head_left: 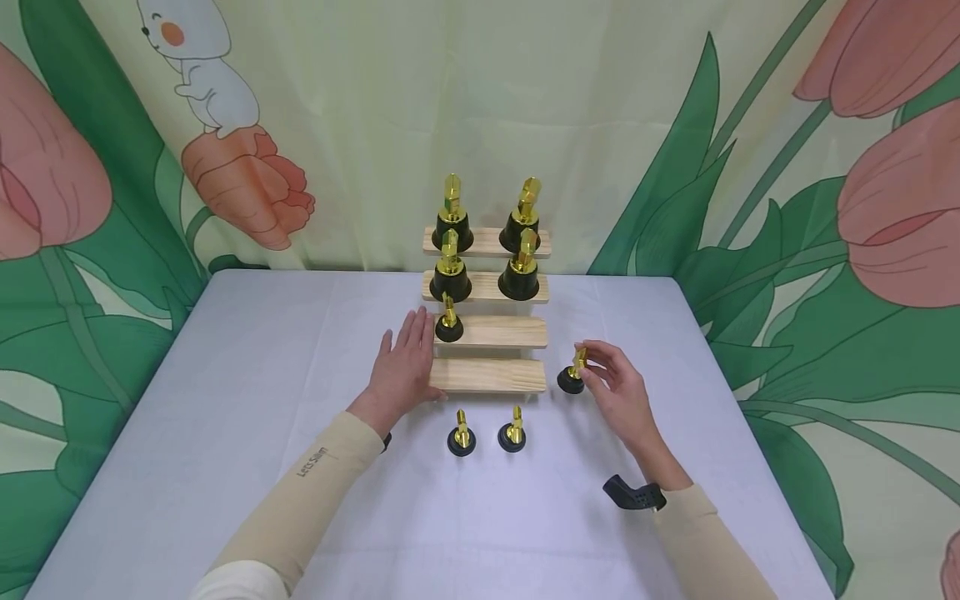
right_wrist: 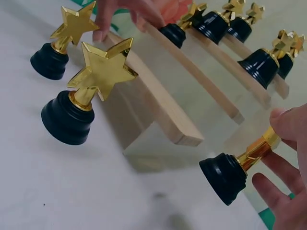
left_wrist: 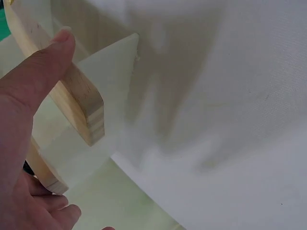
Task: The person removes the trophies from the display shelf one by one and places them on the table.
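Note:
My right hand (head_left: 621, 396) pinches a small gold star trophy (right_wrist: 224, 175) by its star, right of the stepped wooden rack (head_left: 491, 377). Its black base tilts in the right wrist view, close over the table. The left hand (head_left: 401, 367) rests on the left ends of the lower shelves with its fingers stretched forward. In the left wrist view its thumb (left_wrist: 48, 67) lies on one plank and the fingers are at another. One small trophy (head_left: 449, 323) stands on the left of the second shelf from the front.
Two small trophies (head_left: 461, 435) stand on the white tablecloth (head_left: 360, 517) in front of the rack. Larger trophies (head_left: 520, 275) fill the two rear shelves, two on each. A curtain (head_left: 570, 125) printed with tulips hangs behind the table.

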Demonstrator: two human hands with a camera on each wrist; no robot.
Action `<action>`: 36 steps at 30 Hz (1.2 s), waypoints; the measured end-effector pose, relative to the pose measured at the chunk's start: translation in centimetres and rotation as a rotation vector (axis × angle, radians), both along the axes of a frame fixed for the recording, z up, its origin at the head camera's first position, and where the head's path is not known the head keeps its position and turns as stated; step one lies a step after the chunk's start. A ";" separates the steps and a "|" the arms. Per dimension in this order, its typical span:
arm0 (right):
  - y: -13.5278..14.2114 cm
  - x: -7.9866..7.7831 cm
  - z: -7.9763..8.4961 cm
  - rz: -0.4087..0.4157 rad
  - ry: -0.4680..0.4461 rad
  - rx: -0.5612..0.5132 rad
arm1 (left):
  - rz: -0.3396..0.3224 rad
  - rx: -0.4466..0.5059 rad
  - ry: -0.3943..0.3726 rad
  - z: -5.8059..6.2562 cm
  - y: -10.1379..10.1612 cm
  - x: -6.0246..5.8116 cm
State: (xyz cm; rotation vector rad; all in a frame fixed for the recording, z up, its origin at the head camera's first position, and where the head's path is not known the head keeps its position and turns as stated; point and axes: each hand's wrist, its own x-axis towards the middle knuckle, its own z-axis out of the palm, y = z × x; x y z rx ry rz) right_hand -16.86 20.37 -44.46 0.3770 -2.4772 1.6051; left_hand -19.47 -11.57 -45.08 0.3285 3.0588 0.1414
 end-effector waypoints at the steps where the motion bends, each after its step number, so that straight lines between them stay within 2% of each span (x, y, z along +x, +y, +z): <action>1: 0.0 -0.1 -0.1 -0.003 -0.004 -0.001 | 0.000 -0.001 0.003 0.0 0.0 0.0; 13: 0.1 -0.7 -0.8 -0.016 -0.043 0.019 | 0.001 -0.047 0.041 -0.4 -0.1 0.2; 24: -0.1 -0.2 -1.1 -0.011 -0.058 0.039 | -0.004 -0.043 0.058 -0.6 0.1 0.0; 27: 0.2 -0.3 -1.9 -0.002 -0.049 0.050 | -0.003 -0.047 0.051 -0.4 0.3 0.0; 33: 1.1 -1.1 -5.1 0.014 -0.041 0.025 | 0.000 -0.051 0.040 -0.3 0.6 0.0; 36: 1.3 -1.2 -5.8 0.014 -0.051 0.023 | 0.004 -0.038 0.024 -0.3 0.6 0.0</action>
